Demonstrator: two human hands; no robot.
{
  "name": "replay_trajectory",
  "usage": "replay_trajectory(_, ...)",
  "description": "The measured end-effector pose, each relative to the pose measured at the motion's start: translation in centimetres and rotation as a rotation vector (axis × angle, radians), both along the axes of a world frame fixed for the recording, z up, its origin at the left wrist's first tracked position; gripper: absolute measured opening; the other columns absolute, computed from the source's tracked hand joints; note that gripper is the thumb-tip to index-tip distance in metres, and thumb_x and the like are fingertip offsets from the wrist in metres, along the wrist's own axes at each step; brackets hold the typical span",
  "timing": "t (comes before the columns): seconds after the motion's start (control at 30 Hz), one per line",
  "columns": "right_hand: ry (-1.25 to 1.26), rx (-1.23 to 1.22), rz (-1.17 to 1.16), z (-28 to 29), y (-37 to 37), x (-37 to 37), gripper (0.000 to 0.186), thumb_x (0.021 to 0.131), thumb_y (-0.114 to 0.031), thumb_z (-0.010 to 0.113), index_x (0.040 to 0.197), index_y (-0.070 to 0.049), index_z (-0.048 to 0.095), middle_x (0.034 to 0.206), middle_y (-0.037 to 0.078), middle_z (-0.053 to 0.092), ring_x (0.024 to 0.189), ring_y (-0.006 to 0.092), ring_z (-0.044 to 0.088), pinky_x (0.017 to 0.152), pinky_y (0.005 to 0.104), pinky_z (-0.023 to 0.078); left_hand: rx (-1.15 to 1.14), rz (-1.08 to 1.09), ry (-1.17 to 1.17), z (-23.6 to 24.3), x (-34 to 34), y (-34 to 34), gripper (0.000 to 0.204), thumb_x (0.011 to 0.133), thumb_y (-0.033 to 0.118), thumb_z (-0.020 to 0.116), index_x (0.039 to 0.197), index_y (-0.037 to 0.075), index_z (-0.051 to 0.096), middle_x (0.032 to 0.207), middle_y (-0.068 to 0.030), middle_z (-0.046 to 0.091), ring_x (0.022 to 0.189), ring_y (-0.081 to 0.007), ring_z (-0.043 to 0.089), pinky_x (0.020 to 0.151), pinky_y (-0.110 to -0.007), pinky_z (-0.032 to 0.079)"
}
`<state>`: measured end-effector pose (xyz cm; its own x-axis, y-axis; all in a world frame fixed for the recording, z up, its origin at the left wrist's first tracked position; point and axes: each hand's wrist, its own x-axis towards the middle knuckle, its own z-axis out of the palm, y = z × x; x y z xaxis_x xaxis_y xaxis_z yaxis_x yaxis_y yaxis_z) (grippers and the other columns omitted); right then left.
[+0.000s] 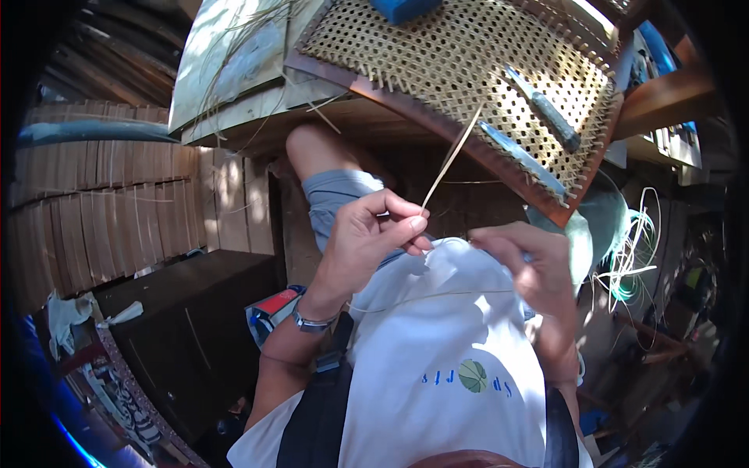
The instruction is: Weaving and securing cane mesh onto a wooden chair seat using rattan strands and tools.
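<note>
My left hand (pixel 378 234) pinches a thin cane strip (pixel 451 156) between thumb and fingertips. The strip's upper end rises toward a woven cane panel (pixel 437 70) in a brown wooden frame (pixel 406 105). My right hand (pixel 530 261) hovers over the right side of my lap, fingers bent and smeared by motion; whether anything is in them does not show. On the panel lie a pointed tool with a dark handle (pixel 555 121) and a flat, pale blue pointed tool (pixel 524 160). A thin strand (pixel 437 296) runs across my white shirt below the hands.
Loose cane strands (pixel 250 47) lie on the pale bench (pixel 226 101) at the upper left. A blue object (pixel 406 8) sits at the panel's far edge. More tangled strands (pixel 632 249) hang at the right. A dark box (pixel 187 335) stands at the lower left.
</note>
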<state>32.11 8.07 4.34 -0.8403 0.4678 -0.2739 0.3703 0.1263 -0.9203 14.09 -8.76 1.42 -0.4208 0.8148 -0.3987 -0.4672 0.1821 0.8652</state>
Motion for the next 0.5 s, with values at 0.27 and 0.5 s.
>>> replay_trajectory(0.27, 0.154, -0.394, -0.216, -2.9, -2.6, -1.5, 0.026, 0.101, -0.010, 0.058, 0.122, 0.003, 0.066, 0.102, 0.010, 0.073, 0.091, 0.0139, 0.069, 0.078, 0.0258, 0.055, -0.037, -0.085, -0.090, -0.4, 2.3, 1.0, 0.014, 0.097, 0.010, 0.064, 0.101, -0.004, 0.062, 0.088, -0.0088, 0.070, 0.073, -0.0115, 0.071, 0.065, -0.023, 0.058)
replay_trajectory(0.5, 0.145, -0.455, -0.233, -3.3, -2.2, -1.3, 0.024, 0.099, -0.010, 0.061, 0.117, 0.005, 0.066, 0.099, 0.011, 0.073, 0.088, 0.0126, 0.068, 0.078, 0.0257, 0.056, -0.072, -0.124, -0.150, -0.2, 2.7, 1.6, 0.017, 0.098, 0.013, 0.064, 0.102, -0.004, 0.063, 0.091, -0.0105, 0.071, 0.075, -0.0121, 0.071, 0.066, -0.024, 0.058)
